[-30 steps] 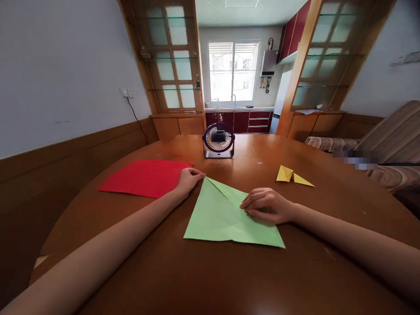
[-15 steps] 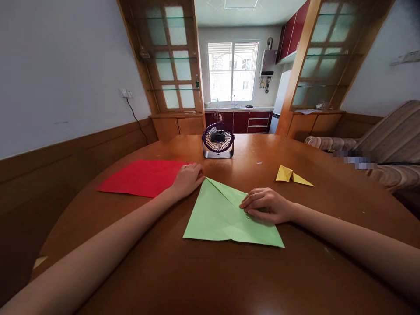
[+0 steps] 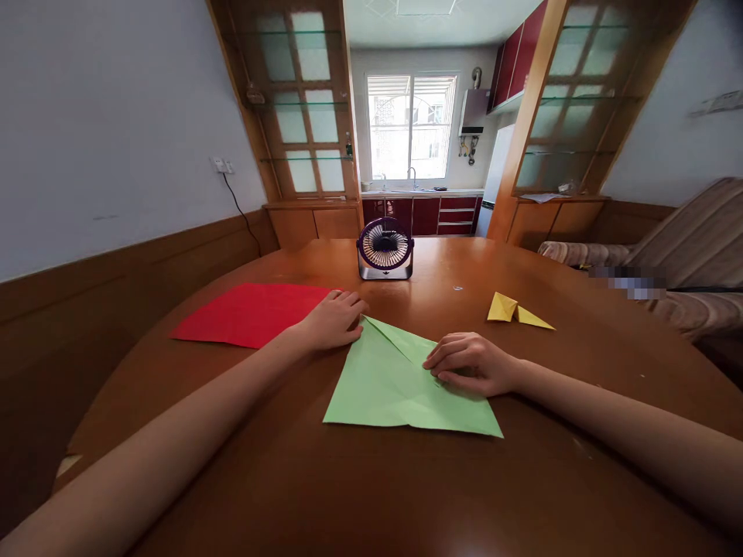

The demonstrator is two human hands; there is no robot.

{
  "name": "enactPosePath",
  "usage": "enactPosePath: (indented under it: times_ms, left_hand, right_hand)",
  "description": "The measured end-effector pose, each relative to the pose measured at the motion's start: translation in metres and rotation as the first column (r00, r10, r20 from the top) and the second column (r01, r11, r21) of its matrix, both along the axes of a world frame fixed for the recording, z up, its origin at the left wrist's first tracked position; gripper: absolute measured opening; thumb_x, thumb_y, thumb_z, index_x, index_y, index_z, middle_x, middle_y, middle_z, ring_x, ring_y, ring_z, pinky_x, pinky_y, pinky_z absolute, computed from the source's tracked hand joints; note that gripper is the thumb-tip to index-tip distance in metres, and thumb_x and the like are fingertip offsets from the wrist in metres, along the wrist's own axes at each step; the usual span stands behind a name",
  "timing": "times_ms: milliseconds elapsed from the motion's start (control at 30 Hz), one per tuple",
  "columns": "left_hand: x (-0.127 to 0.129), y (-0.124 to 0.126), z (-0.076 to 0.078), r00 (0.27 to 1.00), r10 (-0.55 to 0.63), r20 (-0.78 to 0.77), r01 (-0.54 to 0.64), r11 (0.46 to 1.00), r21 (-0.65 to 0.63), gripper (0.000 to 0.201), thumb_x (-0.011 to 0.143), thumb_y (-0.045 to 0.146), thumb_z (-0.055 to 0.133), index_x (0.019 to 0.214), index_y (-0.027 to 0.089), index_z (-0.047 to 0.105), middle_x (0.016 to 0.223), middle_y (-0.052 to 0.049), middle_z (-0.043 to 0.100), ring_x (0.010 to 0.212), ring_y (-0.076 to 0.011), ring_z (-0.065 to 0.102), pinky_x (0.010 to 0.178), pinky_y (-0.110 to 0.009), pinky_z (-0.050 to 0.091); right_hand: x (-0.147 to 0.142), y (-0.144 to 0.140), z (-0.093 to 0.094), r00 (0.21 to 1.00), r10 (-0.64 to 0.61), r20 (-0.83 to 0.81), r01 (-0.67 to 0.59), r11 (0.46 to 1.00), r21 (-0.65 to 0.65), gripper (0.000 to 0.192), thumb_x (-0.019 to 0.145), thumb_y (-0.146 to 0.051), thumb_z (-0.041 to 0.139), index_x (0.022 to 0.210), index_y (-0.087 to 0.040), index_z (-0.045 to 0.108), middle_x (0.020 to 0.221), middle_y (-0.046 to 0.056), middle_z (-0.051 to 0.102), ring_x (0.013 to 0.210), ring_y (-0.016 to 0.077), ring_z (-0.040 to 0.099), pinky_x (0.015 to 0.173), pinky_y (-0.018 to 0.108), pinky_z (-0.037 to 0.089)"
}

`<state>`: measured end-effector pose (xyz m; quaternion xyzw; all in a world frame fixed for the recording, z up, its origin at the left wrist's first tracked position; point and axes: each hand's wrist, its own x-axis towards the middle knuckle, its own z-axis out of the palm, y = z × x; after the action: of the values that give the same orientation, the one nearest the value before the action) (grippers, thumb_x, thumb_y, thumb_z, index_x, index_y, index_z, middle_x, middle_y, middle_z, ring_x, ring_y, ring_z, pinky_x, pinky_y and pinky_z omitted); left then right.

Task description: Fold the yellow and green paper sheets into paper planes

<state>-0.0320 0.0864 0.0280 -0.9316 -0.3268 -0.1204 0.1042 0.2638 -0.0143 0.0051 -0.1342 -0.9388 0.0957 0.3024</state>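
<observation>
On table [image 3: 371, 480], left hand [image 3: 333, 321] flat at green paper [image 3: 388, 383] tip, right hand [image 3: 473, 363] pressing right edge flat

No text, label, brand, number or sign can be read. The small desk fan [image 3: 385, 247] at 12 o'clock on the table [image 3: 371, 480] carries a tiny mark on its base, too small to make out.

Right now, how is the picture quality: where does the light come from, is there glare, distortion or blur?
Head view: daylight enters from the window, which is overexposed; soft glare lies on the table; wide-lens distortion bends the walls and table edge; the green paper, left hand and right hand are sharp; a small patch at right is blurred on purpose.
</observation>
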Motion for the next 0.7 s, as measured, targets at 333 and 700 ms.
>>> enactPosePath:
  times_ms: [333,700]
  left_hand:
    - [0.021,-0.018,-0.007,0.964,-0.132,0.231,0.213,0.904,-0.371,0.051,0.084,0.037,0.059,0.133,0.022,0.050,0.145,-0.009,0.046,0.137,-0.0267,0.037,0.112,-0.040,0.027]
    - [0.023,-0.023,-0.003,0.946,-0.256,0.199,0.300,0.925,-0.234,0.019,0.088,0.032,0.054,0.096,0.018,0.063,0.102,-0.009,0.061,0.097,-0.0221,0.058,0.087,-0.032,0.044]
  right_hand:
    - [0.002,-0.001,0.002,0.995,-0.051,0.086,0.047,0.997,0.058,0.036,0.086,-0.028,0.062,0.121,-0.018,0.061,0.115,0.013,0.065,0.103,0.0225,0.061,0.091,0.042,0.050]
    - [0.007,0.014,-0.010,0.793,-0.565,-0.225,0.551,0.824,-0.128,0.026,0.093,-0.025,0.051,0.117,-0.020,0.061,0.096,0.008,0.065,0.080,0.0182,0.061,0.071,0.033,0.053]
